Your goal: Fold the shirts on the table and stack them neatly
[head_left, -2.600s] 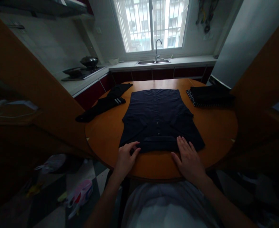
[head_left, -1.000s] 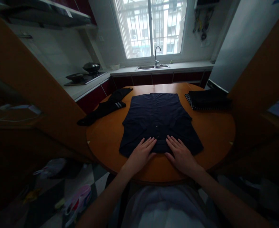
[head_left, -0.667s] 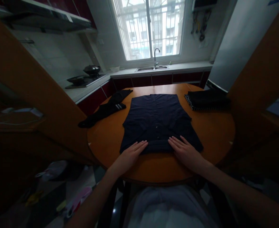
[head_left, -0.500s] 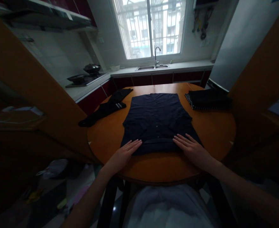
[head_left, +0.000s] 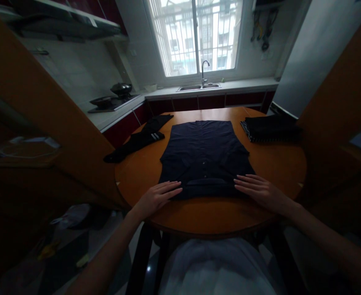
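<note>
A dark navy shirt (head_left: pixel 203 151) with small buttons lies spread flat on the round wooden table (head_left: pixel 211 215). Its collar edge is toward me. On the shirt's near left corner rests my left hand (head_left: pixel 158 196), fingers stretched out and flat. My right hand (head_left: pixel 260 190) lies on the near right corner, its fingers likewise extended over the cloth. Neither hand grips the fabric.
A black garment with white stripes (head_left: pixel 140 137) lies at the table's left, partly over the edge. Folded dark clothes (head_left: pixel 269 128) are stacked at the right. Beyond stand a sink (head_left: pixel 199 87) and a stove with pans (head_left: pixel 119 98).
My right hand has slid outward to the right along the shirt's near edge. My left hand has moved slightly to the left. The shirt stays in place.
</note>
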### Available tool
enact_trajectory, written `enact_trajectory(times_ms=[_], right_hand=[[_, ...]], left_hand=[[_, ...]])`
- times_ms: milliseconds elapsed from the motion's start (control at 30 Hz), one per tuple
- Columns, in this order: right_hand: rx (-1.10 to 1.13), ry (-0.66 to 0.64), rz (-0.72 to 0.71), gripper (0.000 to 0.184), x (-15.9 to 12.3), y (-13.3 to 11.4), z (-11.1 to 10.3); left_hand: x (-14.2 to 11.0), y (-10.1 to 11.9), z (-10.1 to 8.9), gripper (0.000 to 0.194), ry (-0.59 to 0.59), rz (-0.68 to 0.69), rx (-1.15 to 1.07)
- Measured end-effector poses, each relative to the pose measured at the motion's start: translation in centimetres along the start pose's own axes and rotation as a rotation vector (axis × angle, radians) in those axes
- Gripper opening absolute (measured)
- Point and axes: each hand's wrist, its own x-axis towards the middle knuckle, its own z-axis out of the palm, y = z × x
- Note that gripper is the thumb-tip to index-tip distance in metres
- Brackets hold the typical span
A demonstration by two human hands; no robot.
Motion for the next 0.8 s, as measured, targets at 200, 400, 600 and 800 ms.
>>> enact_trajectory(times_ms=[200,400,600,800], right_hand=[[0.004,0.011,-0.041,0.052,-0.2,0.3,0.1],[0.076,0.08,-0.032,0.037,0.2,-0.3,-0.4],[0.158,0.069,0.01,0.032,-0.3,-1.9,-1.6],[0.324,0.025,0.074,0.033,-1.1,-3.8,-3.3]], left_hand=[[0.6,0.0,0.3,0.039,0.074,0.099,-0.005],[0.7,1.0,0.3,0.034,0.145,0.135,-0.061],[-0.5,2.8,0.4,0.034,0.117,0.058,-0.169],[-1.1,5.5,-1.3,0.032,0.104,0.011,-0.381]])
